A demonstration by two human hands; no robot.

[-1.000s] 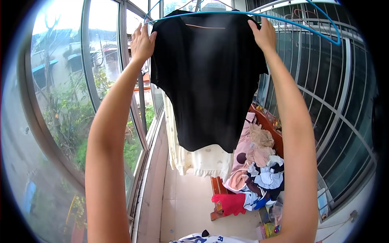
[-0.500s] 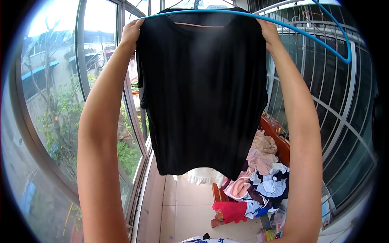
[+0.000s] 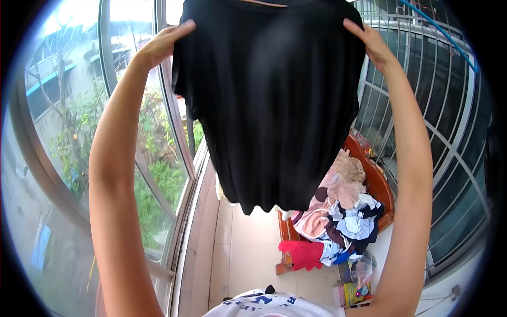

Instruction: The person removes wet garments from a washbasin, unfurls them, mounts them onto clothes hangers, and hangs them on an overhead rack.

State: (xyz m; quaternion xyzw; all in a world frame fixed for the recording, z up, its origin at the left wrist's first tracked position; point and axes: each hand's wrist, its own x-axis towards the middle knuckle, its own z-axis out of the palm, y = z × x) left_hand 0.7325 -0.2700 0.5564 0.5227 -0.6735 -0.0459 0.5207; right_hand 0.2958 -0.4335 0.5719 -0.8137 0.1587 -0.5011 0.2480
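A black short-sleeved top (image 3: 269,111) hangs spread out in front of me, its neckline cut off by the upper edge of the view. My left hand (image 3: 162,45) grips its left shoulder, thumb on the front and the fingers partly behind the cloth. At the opposite shoulder my right hand (image 3: 372,43) holds the fabric the same way. The hem falls in loose waves. Part of a blue rod or hanger (image 3: 441,36) shows at the upper right, apart from my right hand.
A wooden bench (image 3: 388,198) at the right carries a heap of clothes (image 3: 356,222), with a red garment (image 3: 301,254) over its near end. Windows (image 3: 127,58) line the left, a barred window (image 3: 422,79) the right. Bags and small packets (image 3: 354,290) stand below the bench.
The top has risen in view and its hem has become wavier. My hands have moved slightly apart. The blue hanger bar that crossed the shoulders has left most of the view.
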